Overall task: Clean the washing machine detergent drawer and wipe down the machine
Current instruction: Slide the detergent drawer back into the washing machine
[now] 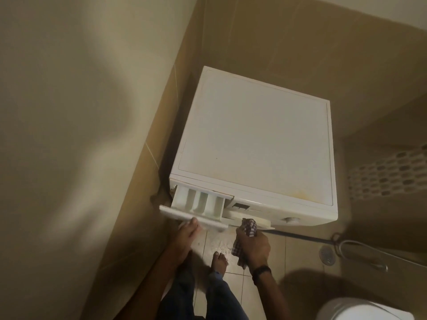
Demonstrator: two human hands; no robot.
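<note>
At the machine [254,139] front, head view: the drawer [203,204] stands pulled out at the left corner. The left hand [188,232] grips the drawer's front panel, thumb on top. The right hand [254,244] is fisted round a checked cloth [249,227], which touches the fascia just beside the drawer.

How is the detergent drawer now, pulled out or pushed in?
Pulled out. The detergent drawer juts from the washing machine, its compartments exposed; the left hand holds its front.
</note>
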